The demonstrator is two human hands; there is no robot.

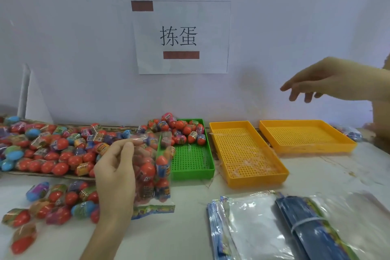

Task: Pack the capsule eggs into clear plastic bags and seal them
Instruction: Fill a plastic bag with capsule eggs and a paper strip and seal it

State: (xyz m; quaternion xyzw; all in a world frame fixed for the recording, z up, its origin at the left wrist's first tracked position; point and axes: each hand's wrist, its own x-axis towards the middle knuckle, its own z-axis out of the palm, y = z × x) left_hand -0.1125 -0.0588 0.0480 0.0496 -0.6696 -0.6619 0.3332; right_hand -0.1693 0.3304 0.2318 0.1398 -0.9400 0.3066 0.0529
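Capsule eggs (48, 150) heap on the surface (190, 224) at left. The left hand (115, 177) grips a clear bag (154, 171) filled with eggs, held upright above the surface. The right hand (320, 81), fingers loosely spread and grasping nothing, hovers above two yellow trays (249, 154). A green tray (192, 160) stands between.
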